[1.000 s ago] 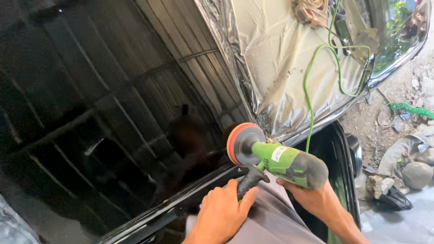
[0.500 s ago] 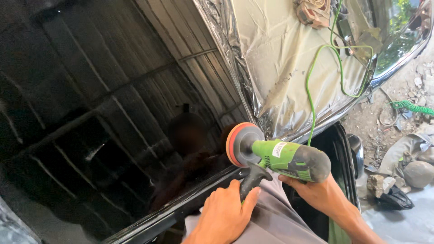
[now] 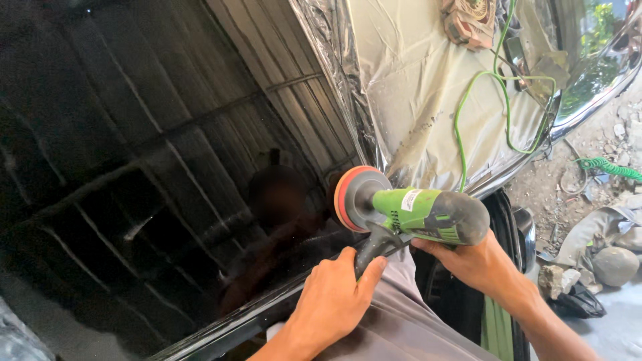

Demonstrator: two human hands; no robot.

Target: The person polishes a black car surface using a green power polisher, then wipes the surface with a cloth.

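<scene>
Compared with one second ago, the green polisher [image 3: 428, 215] sits slightly higher, its body more level, and the masking film fills more of the view at 1 o'clock. The glossy black car panel [image 3: 154, 167], from 9 o'clock to centre, mirrors corrugated sheeting. The left hand [image 3: 332, 302] wraps the black side handle [image 3: 372, 249]. The round orange pad [image 3: 348, 198] meets the panel edge. The right hand [image 3: 473, 262] grips the dusty rear housing. The crinkled plastic film [image 3: 414, 87] carries a thin green cord [image 3: 461, 127].

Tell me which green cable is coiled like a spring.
The green cable on the ground at far right is coiled; the polisher's cord lies in smooth loops across the plastic sheet.
</scene>
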